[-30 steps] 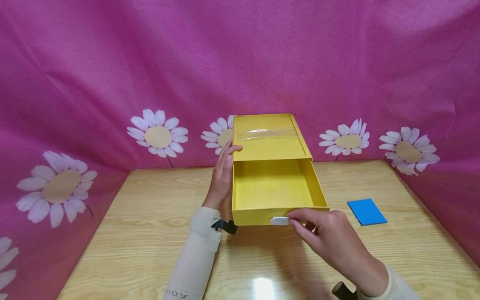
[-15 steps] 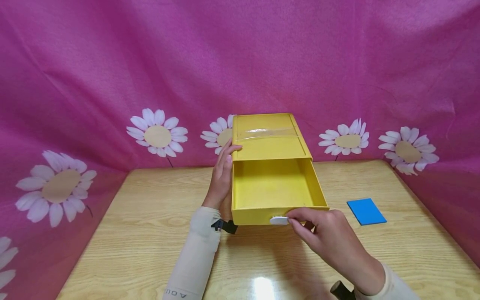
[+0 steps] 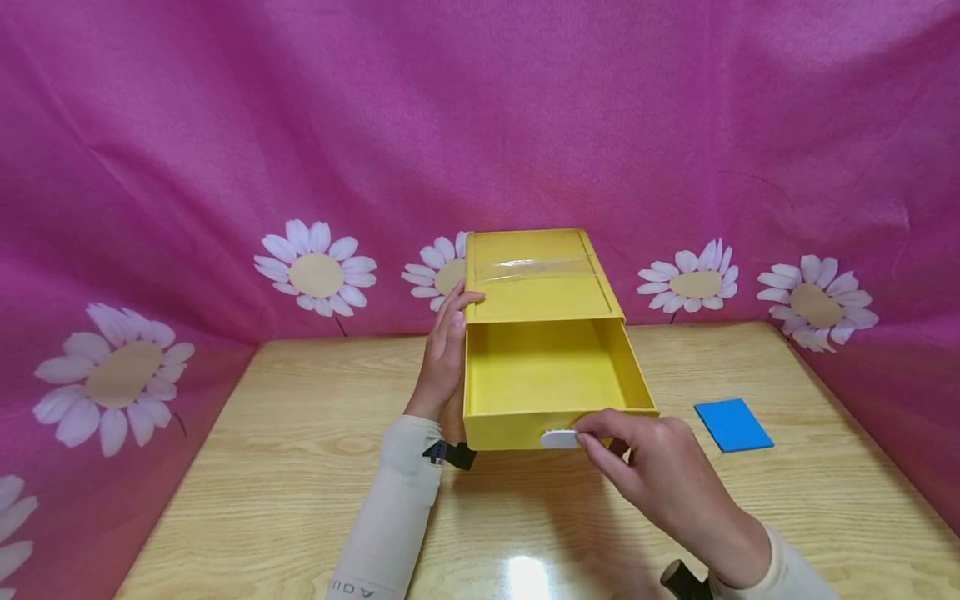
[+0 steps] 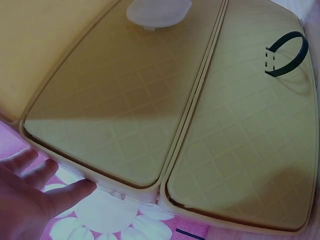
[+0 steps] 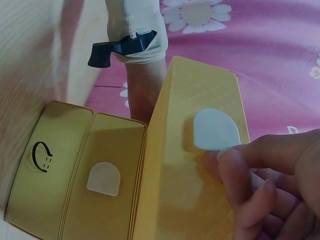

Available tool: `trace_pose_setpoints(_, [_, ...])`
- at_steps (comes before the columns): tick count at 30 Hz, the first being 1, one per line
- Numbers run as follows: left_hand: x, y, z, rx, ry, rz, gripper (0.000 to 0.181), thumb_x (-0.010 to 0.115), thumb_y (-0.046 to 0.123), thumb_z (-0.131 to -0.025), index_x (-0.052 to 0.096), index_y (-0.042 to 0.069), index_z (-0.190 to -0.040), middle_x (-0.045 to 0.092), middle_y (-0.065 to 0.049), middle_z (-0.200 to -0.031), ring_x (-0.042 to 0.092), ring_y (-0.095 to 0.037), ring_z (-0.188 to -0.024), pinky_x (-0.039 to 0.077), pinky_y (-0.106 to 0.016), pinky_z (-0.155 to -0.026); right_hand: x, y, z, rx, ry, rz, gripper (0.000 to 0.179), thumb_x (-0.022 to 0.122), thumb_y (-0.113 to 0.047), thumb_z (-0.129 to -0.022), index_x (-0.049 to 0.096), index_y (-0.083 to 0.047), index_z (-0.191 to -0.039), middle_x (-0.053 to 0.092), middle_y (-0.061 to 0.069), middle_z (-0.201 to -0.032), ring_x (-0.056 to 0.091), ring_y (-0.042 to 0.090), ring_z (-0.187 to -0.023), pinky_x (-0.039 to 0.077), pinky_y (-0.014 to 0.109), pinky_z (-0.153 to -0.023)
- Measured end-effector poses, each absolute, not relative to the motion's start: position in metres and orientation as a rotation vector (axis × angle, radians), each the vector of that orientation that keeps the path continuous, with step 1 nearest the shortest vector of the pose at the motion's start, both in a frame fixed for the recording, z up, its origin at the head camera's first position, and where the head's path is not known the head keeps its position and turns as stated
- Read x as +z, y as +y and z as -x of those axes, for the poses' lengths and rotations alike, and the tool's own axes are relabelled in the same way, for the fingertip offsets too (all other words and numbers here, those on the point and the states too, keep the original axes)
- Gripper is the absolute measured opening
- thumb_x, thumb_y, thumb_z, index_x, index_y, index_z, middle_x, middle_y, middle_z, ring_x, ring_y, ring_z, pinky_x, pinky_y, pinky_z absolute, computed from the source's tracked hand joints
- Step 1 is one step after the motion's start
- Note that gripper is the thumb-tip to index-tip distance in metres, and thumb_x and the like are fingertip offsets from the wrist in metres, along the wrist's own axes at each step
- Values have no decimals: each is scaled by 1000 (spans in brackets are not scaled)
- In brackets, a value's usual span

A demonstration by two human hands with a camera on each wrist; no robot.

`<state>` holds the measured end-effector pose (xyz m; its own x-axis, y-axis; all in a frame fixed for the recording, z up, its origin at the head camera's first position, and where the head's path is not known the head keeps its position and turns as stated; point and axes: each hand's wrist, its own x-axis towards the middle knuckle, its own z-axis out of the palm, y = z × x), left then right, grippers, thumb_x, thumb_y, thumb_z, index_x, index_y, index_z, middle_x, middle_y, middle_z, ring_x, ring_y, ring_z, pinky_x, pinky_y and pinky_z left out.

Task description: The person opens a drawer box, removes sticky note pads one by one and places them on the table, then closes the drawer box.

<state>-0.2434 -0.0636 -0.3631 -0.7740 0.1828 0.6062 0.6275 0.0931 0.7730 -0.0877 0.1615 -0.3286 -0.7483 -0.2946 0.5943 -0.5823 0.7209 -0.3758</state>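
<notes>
A yellow drawer cabinet [image 3: 543, 296] stands on the table with its top drawer [image 3: 498, 432] pulled out. I see a bare yellow bottom inside that drawer. My right hand [image 3: 667, 475] pinches the white tab handle [image 3: 558, 439] on the drawer front between thumb and index finger. In the right wrist view the same handle [image 5: 215, 129] shows its rounded shape at the fingertips. My left hand [image 3: 440, 362] rests against the cabinet's left side, one finger over its top edge. Its extended fingers also show in the left wrist view, where the left hand [image 4: 37, 192] lies beside the cabinet.
Below the pulled drawer are lower drawer fronts, one with a white tab [image 5: 104, 179], another with a black loop handle [image 5: 41, 156]. A flat blue square [image 3: 733, 425] lies on the wooden table [image 3: 300, 475] to the right. Pink flowered cloth [image 3: 525, 117] hangs behind and at both sides.
</notes>
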Motion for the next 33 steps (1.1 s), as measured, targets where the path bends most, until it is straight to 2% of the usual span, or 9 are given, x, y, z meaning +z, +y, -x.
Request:
trace_pose_setpoints(17, [-363,-64,243,-1724,-2036,786,38,29,14,-103,51,2,-132,26,-21,-155,24,-31,-143,19,-54,-113,-326,160,94,784,-2441,-642,17,78,-6,-78,72,-18,-88,60,-17,-70,46,-5,-52,39,12,-45])
trace_pose_setpoints(25, [-392,-64,270,-1723,-2007,797,42,29,35,-104,52,18,-134,26,-2,-157,24,-19,-143,19,-55,-112,-326,159,100,787,-2456,-625,14,77,-7,-79,72,-16,-88,60,-16,-69,46,-3,-52,39,16,-44])
trace_pose_setpoints(29, [-393,-64,271,-1727,-2015,784,43,29,39,-103,52,20,-134,27,0,-157,24,-17,-143,19,-54,-113,-327,159,104,791,-2465,-613,13,77,-7,-79,72,-16,-88,60,-16,-69,47,-1,-52,39,17,-44])
trace_pose_setpoints(33, [-394,-64,271,-1730,-2036,768,41,29,33,-104,52,18,-134,26,-1,-157,23,-18,-143,19,-53,-113,-326,159,107,796,-2490,-593,13,77,-8,-80,72,-15,-89,61,-15,-70,47,0,-52,40,19,-44])
